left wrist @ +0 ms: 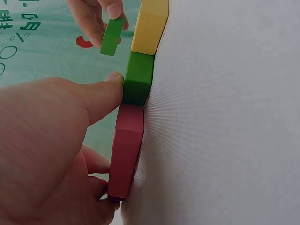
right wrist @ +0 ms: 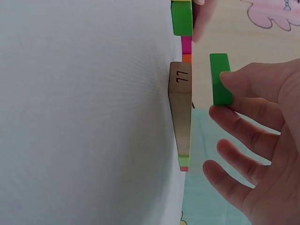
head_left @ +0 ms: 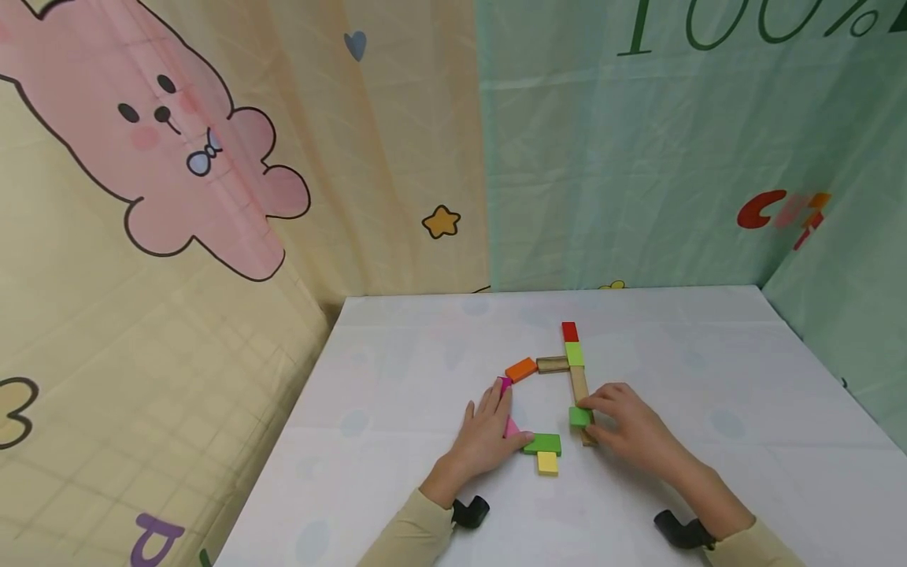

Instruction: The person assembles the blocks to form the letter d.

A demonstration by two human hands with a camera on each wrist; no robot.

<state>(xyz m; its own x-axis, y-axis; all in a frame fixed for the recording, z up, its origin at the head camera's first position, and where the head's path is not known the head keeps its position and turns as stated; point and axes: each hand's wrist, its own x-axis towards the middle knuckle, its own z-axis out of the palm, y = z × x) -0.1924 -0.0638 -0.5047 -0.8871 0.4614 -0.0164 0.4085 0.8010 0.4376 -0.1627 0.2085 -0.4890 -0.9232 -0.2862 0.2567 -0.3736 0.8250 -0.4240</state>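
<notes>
My right hand (head_left: 633, 427) pinches a small green block (right wrist: 221, 79) between thumb and fingers, lifted off the table beside the natural wood block (right wrist: 180, 110). My left hand (head_left: 484, 433) lies with extended fingers along the pink blocks (left wrist: 126, 145), partly covering them in the head view. Its thumb touches a green block (head_left: 544, 444) lying on the table. A yellow block (head_left: 547, 464) adjoins that green block. Farther back, an orange block (head_left: 522, 369), a brown wood block (head_left: 553, 365), a light green block (head_left: 574, 353) and a red block (head_left: 570, 331) continue the line.
All of this lies on a table with a white cloth (head_left: 354, 472). Printed curtains (head_left: 397, 157) hang behind the table and at both sides. A black wrist camera mount (head_left: 471, 513) sits by the left cuff and another black mount (head_left: 680, 531) by the right.
</notes>
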